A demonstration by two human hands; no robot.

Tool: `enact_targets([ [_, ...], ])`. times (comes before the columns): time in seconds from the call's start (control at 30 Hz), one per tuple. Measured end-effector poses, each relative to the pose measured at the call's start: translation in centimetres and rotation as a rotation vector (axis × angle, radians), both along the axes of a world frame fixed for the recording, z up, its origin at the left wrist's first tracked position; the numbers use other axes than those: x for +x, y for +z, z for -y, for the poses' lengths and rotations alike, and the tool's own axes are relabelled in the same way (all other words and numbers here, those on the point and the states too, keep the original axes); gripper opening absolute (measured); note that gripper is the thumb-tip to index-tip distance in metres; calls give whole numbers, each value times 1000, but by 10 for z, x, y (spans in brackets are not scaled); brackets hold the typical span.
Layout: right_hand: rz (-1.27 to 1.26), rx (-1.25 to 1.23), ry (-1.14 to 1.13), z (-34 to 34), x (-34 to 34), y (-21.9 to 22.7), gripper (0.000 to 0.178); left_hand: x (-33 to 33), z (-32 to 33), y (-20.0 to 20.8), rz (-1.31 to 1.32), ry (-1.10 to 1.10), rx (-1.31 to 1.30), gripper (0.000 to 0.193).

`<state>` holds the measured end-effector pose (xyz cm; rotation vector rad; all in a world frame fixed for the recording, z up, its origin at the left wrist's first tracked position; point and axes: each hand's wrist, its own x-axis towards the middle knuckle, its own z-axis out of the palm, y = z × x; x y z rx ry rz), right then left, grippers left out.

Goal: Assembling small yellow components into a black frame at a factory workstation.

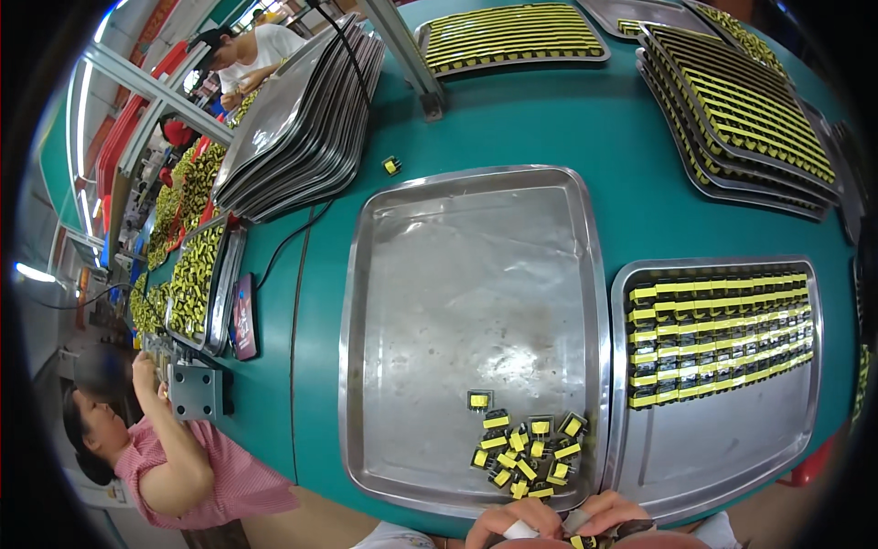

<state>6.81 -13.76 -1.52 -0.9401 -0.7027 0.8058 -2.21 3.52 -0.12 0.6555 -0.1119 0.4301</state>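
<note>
At the lower edge, close together by the front rim of a metal tray (457, 311), are my left hand (514, 523) and my right hand (615, 514). Both have curled fingers. A small yellow-and-black transformer (583, 542) shows partly between them, at the fingers of my right hand. White wrapping covers a finger of my left hand; what its fingertips hold is hidden. Just beyond the hands, a loose heap of transformers (521, 457) lies in the tray's near right corner, with one transformer (479, 400) apart from it.
Rows of transformers fill the far part of the right-hand tray (722, 467). Filled trays (741, 101) stack behind it; another filled tray (512, 37) lies at the back. Stacked metal trays (293, 119) stand back left. One transformer (391, 166) sits on the green table. Other people work at left.
</note>
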Motion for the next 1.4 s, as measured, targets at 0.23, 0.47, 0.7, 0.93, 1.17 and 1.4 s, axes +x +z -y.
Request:
enact_targets([
  [0.23, -74, -42, -182, -12, -9, 22, 22, 16, -4, 20, -65, 3, 187, 10],
  [0.47, 40, -77, -233, -18, -12, 41, 40, -1, 20, -2, -194, 327, -152, 25],
  [0.7, -38, -269, -265, -14, -14, 46, 32, 12, 19, 29, -209, 337, -13, 22],
  [0.93, 123, -217, -318, -17, -20, 44, 32, 3, 37, 26, -216, 236, -110, 34],
  [1.17, 479, -200, -387, -27, -14, 37, 30, 13, 33, 34, -163, 184, -67, 58],
  [1.4, 441, -142, -411, -34, -17, 34, 32, 16, 32, 35, -205, 183, -20, 78],
])
